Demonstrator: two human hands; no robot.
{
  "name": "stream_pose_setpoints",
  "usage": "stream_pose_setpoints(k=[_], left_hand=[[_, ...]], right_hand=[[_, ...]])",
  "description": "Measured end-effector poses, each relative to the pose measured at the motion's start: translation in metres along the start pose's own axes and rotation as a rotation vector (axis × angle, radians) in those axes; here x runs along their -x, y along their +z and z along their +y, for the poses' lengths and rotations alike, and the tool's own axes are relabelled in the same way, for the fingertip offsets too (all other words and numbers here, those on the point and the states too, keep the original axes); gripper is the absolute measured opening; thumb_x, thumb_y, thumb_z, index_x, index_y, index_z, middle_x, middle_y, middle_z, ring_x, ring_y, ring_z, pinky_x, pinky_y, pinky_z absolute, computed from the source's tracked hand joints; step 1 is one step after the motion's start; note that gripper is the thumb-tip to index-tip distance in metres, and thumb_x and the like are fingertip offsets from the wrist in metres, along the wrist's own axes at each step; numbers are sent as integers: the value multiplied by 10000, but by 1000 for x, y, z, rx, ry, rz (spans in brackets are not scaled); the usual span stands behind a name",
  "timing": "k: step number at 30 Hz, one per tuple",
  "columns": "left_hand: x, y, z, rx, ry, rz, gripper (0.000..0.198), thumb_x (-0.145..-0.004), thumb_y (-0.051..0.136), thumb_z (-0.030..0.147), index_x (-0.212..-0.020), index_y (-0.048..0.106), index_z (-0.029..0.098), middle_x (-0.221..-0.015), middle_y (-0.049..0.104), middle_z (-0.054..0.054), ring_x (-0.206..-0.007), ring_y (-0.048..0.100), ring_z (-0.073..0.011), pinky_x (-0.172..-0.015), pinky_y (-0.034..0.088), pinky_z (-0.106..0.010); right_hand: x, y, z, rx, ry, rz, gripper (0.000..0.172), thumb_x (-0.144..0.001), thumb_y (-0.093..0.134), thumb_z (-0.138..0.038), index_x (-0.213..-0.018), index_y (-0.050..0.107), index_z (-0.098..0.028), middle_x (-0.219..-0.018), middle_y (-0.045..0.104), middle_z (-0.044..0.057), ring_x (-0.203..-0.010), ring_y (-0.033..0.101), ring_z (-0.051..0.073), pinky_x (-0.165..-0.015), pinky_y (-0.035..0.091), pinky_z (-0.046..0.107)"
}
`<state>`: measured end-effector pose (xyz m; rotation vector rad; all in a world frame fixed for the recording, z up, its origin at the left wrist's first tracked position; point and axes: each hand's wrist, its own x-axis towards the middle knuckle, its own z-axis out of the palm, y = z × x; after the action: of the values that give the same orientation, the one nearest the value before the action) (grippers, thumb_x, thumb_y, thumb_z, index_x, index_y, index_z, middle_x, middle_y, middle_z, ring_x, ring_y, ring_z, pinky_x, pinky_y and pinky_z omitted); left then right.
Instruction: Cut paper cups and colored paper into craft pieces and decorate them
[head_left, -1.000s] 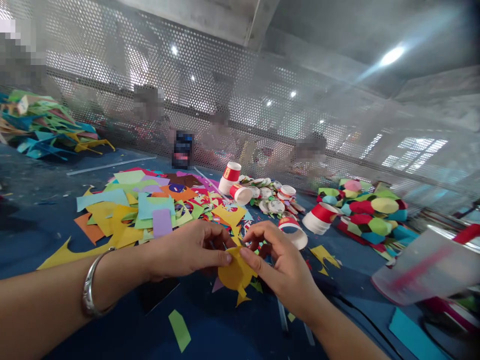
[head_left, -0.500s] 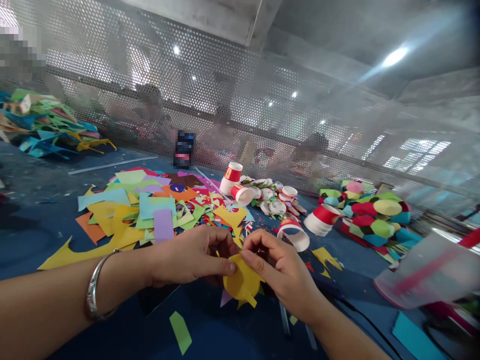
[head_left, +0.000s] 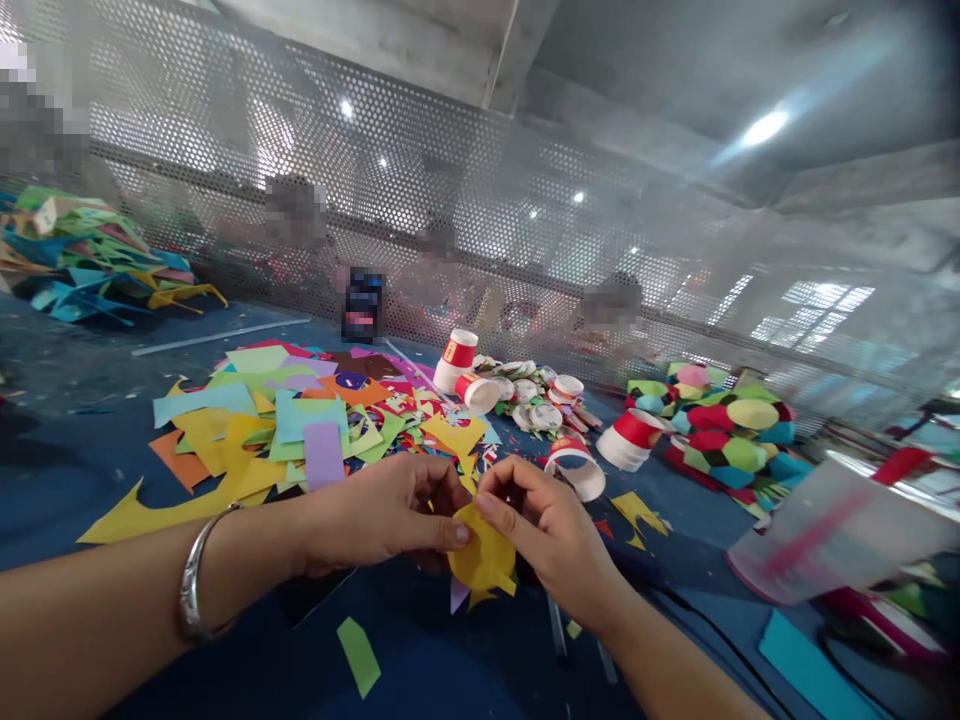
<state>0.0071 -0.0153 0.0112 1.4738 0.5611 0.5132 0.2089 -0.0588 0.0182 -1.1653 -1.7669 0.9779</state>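
Head | yellow paper (head_left: 482,562) | upper edge seemingly clamped by left fingers (head_left: 444,533), right fingers (head_left: 504,520)

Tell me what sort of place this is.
Probably a papercraft workspace: coloured paper scraps and red-and-white paper cups lie about a blue tabletop, and a yellow paper cutout is held between left hand and right hand.

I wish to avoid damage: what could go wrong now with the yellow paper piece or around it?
The yellow paper piece looks thin; pinched by the left hand and right hand, it might crease or tear. The dark cord near the right forearm could perhaps be snagged.
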Motion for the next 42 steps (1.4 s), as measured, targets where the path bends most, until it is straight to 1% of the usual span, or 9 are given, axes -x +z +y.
stream_pose_setpoints(k=[5,11,16,21,28,34,37,39,42], left_hand=[[-1,1,0,-15,-10,20,355,-761,763,450,-877,570,176,-816,635,-4,-733,639,-156,-661,520,-295],[-1,0,2,-49,2,71,388,-746,757,496,-845,552,182,-773,587,22,-721,603,-144,-654,524,-284],[-2,-5,2,-84,20,149,362,-770,738,477,-853,546,182,-775,595,20,-735,608,-142,-663,516,-268],[-2,-6,2,-109,37,147,339,-799,715,470,-866,550,182,-788,595,14,-729,602,-136,-663,505,-264],[-2,-7,2,-83,59,161,345,-780,739,459,-854,545,183,-788,565,22,-729,569,-126,-643,485,-249],[-7,-12,-5,-132,130,226,331,-810,709,464,-862,531,190,-748,560,33,-689,553,-117,-616,457,-244],[-7,-12,-6,-124,178,230,306,-839,685,454,-867,517,200,-749,595,32,-674,582,-117,-620,469,-251],[-7,-11,-5,-107,203,218,288,-850,679,437,-864,511,204,-745,621,29,-659,600,-118,-620,477,-255],[-8,-11,-5,-101,218,212,280,-849,685,422,-849,512,202,-738,648,23,-650,620,-120,-614,484,-255]], right_hand=[[1,-1,1,-29,5,-26,209,-927,620,-416,-914,589,-209,-819,548,-11,-714,490,134,-622,406,244],[1,-5,-3,-21,46,14,246,-945,586,-453,-911,583,-209,-740,501,-32,-603,423,104,-537,351,232],[1,-6,0,-42,49,12,254,-921,614,-465,-939,570,-216,-776,523,-15,-639,483,122,-545,416,237],[1,-4,2,-80,44,2,258,-906,644,-447,-956,562,-207,-801,530,-15,-665,484,115,-540,426,220],[2,-5,0,-118,66,-21,258,-908,650,-434,-994,553,-211,-843,543,-12,-687,491,107,-546,423,209],[1,-4,1,-176,63,-81,346,-852,732,-352,-1104,521,-243,-999,609,17,-746,560,120,-580,453,218],[0,-2,5,-230,37,-97,423,-816,770,-309,-1133,497,-252,-987,626,12,-752,592,131,-634,488,243],[0,-2,6,-247,24,-92,430,-816,773,-296,-1139,493,-247,-990,629,17,-786,607,141,-669,500,256],[0,-1,7,-245,23,-82,422,-823,769,-282,-1142,495,-245,-993,631,17,-798,611,139,-635,488,241]])
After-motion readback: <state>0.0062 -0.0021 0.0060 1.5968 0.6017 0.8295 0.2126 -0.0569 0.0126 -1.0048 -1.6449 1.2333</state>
